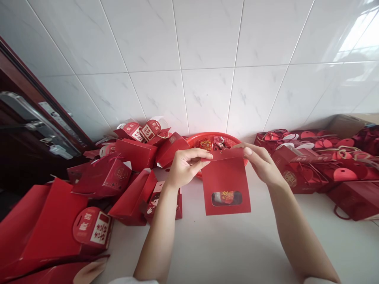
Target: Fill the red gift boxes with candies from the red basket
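A flat-faced red paper gift bag hangs upright between my hands, with a wrapped candy showing through the rounded window near its bottom. My left hand pinches the left end of the bag's top edge between thumb and fingers. At the right end of that edge, my right hand grips with its thumb on the near side. The top strip looks folded over. Behind the bag stands a red plastic basket with wrapped candies in it, partly hidden by the bag and my hands.
Several red gift boxes crowd the left, close to my left forearm. More red gift bags stand in rows on the right, before a cardboard box. White tiled wall rises behind. A dark door with a metal handle is at far left.
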A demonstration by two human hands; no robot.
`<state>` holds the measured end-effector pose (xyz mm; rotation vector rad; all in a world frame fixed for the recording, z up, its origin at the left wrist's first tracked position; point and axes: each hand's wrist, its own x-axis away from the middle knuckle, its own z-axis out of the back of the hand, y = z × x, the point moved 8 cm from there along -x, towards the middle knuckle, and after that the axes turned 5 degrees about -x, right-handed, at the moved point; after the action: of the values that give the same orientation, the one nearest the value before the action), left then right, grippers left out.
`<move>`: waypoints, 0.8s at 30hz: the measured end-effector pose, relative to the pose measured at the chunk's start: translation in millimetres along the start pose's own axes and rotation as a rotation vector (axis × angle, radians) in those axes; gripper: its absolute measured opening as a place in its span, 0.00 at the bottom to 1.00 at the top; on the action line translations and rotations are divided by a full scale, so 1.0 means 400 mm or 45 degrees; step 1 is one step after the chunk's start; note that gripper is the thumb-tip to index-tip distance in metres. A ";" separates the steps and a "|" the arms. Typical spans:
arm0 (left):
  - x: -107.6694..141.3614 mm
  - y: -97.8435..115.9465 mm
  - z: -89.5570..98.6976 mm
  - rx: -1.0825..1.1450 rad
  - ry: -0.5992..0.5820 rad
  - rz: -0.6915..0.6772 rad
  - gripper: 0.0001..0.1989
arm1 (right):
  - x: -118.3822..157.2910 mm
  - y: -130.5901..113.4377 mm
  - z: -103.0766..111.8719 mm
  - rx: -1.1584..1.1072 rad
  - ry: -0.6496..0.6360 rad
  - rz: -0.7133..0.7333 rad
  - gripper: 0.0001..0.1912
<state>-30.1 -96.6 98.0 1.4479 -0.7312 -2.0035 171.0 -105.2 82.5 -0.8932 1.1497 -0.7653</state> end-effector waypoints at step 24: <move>-0.002 -0.043 -0.034 0.030 -0.075 0.360 0.22 | 0.000 0.004 0.028 -0.088 0.257 0.066 0.14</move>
<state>-19.1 -85.4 82.6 1.2255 -0.9320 -1.8309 182.1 -102.2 82.8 -0.8541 1.3790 -0.7899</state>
